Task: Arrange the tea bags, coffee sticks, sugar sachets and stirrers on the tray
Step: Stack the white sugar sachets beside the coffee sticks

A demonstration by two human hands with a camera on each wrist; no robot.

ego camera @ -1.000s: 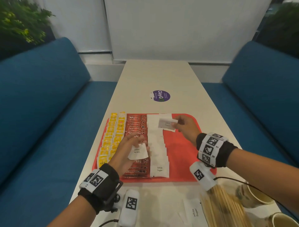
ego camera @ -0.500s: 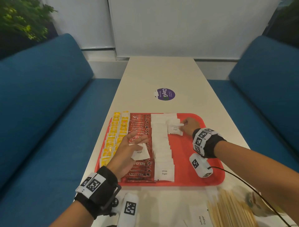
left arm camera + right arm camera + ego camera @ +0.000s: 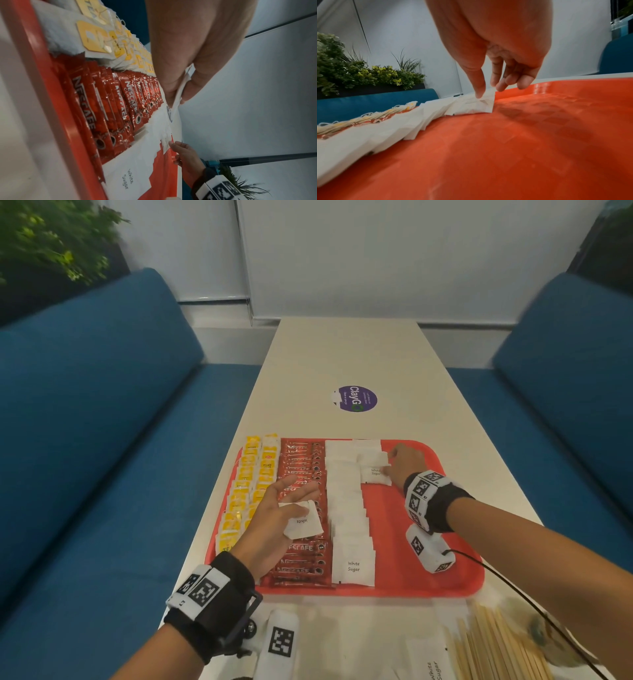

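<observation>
A red tray (image 3: pixel 428 577) is seen on the pale table (image 3: pixel 342 354). From nine o'clock toward three o'clock it is filled with two columns of yellow tea bags (image 3: pixel 245 484), a column of red coffee sticks (image 3: pixel 301 563), and a long overlapping column of white sugar sachets (image 3: pixel 349 525). A shorter second column of sachets is begun at the tray's twelve o'clock end.

One sugar sachet (image 3: pixel 303 523) is pinched between thumb and fingers of the left hand (image 3: pixel 274 518), held above the coffee sticks, clear of the tray. The nearest sachet of the short column (image 3: pixel 375 474) is pressed at its three o'clock edge by the right hand (image 3: pixel 406 465); in the right wrist view it is gripped between the thumb (image 3: pixel 476 81) and a fingertip while lying on the tray.

Wooden stirrers (image 3: pixel 496 648) are left on the table at five o'clock of the tray, beside loose sachets (image 3: pixel 430 659). A purple sticker (image 3: pixel 354 399) is seen at twelve o'clock.
</observation>
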